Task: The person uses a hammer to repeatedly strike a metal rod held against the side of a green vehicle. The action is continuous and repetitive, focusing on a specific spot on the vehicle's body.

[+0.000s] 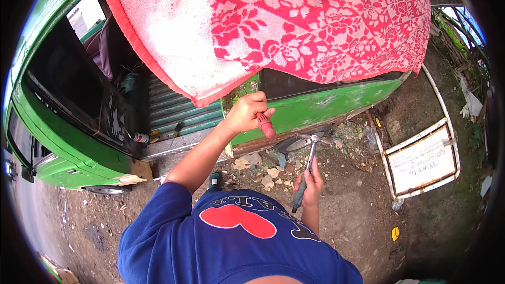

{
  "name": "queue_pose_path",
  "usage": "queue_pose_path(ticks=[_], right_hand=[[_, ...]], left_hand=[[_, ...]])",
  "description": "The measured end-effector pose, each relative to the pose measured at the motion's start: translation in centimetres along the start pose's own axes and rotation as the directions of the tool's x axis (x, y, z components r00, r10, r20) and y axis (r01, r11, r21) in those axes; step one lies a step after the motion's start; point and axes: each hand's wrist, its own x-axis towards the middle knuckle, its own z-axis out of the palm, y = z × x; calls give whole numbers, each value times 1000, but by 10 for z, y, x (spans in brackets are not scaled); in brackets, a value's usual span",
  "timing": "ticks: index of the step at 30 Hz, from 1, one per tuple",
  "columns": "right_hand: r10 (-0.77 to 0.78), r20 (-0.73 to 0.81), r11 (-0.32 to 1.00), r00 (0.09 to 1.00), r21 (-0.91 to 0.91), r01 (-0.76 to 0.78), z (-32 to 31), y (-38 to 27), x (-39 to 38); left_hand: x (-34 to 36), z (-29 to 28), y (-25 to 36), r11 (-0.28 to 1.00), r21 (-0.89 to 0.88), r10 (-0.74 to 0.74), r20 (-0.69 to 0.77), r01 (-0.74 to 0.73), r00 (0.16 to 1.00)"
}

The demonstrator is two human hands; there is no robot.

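Observation:
My left hand (249, 111) is closed around a tool with a red ribbed handle (266, 125). The handle's butt points down and right; the hand hides its other end, so I cannot tell the tool's kind. It is held beside the door-opening edge of the green van (326, 101). Lower and to the right, my right hand (311, 185) is wrapped round the dark grip of a hammer (311, 158). The hammer stands head up, its metal head a little apart from the red handle.
A red and white floral blanket (315, 21) drapes over the van. Small items lie on the ribbed van floor (184, 106). Broken chips (268, 176) litter the ground by a wheel (294, 143). At right lies a rusty-framed white sign (422, 164), with a yellow scrap (395, 233) nearby.

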Motion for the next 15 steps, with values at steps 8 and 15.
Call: queue_pose_path(ticks=[8,15], right_hand=[[-698,193,661,690,-197,724,49,-72,7],[-421,353,584,836,-599,547,33,-90,19]], left_hand=[[21,2,-5,1000,30,7,-88,-5,996],[11,24,-7,996,-71,52,24,-50,998]])
